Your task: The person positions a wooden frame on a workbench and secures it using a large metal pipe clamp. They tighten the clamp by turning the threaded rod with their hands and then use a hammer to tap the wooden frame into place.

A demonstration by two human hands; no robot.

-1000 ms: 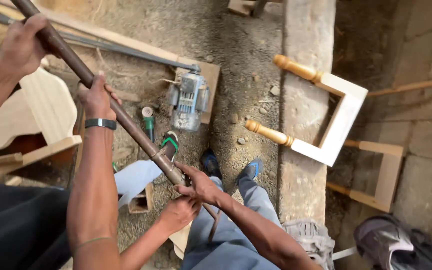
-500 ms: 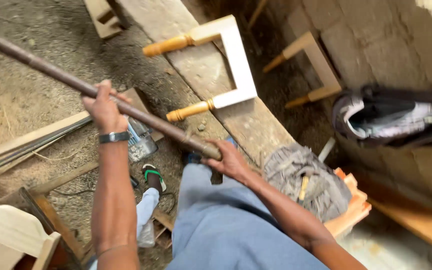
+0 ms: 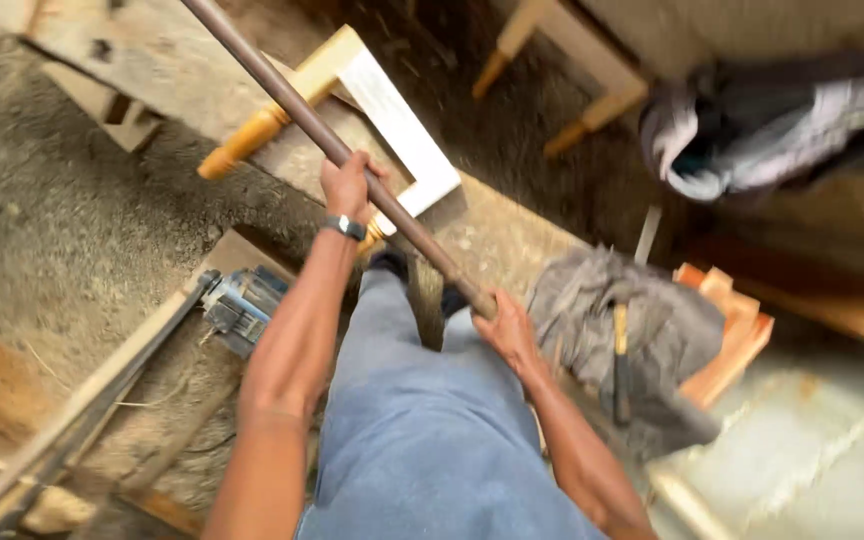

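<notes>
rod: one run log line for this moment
left hand: grips rod mid | right hand: grips rod end | wooden frame beneath

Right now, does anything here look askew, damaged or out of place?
Nothing looks damaged. Both hands grip a long brown pole: left hand midway, right hand at its lower end. The wooden frame with turned legs lies tipped on its side across a plank, and a grey cloth sits crumpled.
</notes>
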